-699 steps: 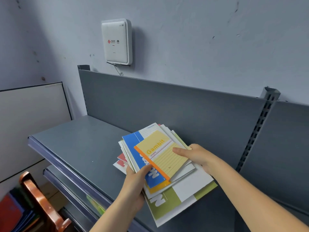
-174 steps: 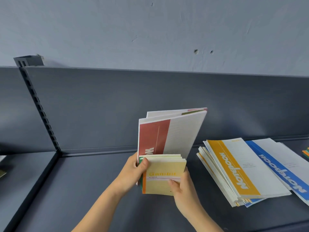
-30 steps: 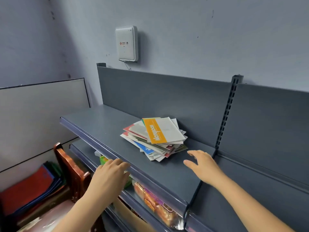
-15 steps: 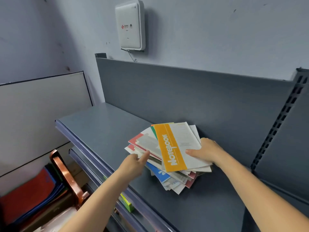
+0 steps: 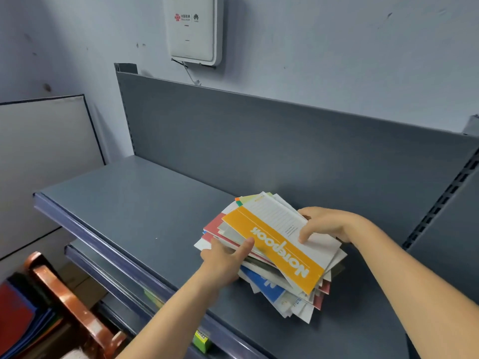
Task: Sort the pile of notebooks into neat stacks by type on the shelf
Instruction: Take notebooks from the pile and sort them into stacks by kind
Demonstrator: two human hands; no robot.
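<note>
Far to the left of the pile of notebooks, low in the view, red and blue folders lie beside a brown wooden chair. Above these a pale board stands against the wall. The grey metal shelf that carries the pile stretches away to its left. Below the pile, at the front edge of a lower shelf, sits a small green box. High above the pile and a little left of it, a white wall box with small logos hangs on the wall. The pile itself lies on the shelf close to the back panel. It is untidy, with red, blue, green and white covers fanned out at different angles. On top of the pile an orange notebook with white lettering lies slanted. The left hand grips the pile's left side, with the thumb laid over the upper covers and the fingers hidden beneath. The right hand grips the pile's far right edge. Its thumb presses on the white part of the orange notebook and its fingers curl round the back. To the right of the pile rises a slotted post.
</note>
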